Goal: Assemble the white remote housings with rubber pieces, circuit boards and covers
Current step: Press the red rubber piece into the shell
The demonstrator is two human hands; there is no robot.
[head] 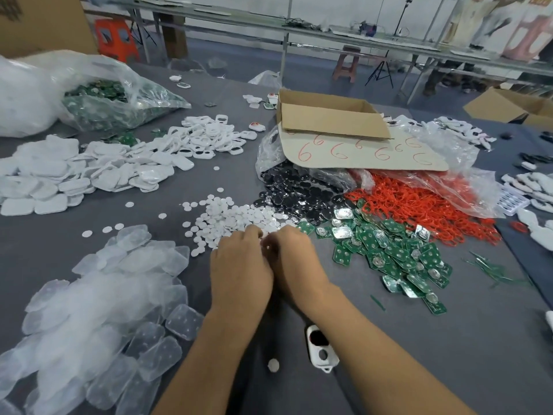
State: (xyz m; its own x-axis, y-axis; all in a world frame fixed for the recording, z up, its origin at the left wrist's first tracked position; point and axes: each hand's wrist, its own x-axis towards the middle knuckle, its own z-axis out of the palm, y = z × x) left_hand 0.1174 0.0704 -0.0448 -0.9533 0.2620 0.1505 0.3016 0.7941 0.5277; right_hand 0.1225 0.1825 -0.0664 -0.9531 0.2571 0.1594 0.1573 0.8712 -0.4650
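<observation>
Both hands meet at the near edge of the heap of small white discs (227, 217). The left hand (239, 265) and the right hand (294, 259) touch each other, with the fingers curled downward. From above the fingertips are hidden, so I cannot tell whether either grip is closed on a disc or on nothing.

One white housing (320, 348) lies on the desk (449, 339) between the two forearms, near the person, and a single loose disc (273, 365) lies just beside it. The green circuit boards (398, 250) are in a heap to the right of the hands. The translucent rubber pieces (98, 295) are spread on the left.

The risks, in my judgement:
- The discs are thin and lie on each other, so two may come up together.
- A forearm passes close to the housing and can push it away or turn it over.
- The disc heap touches the boards and the black pieces (299, 196), so a wrong part may be taken.
</observation>
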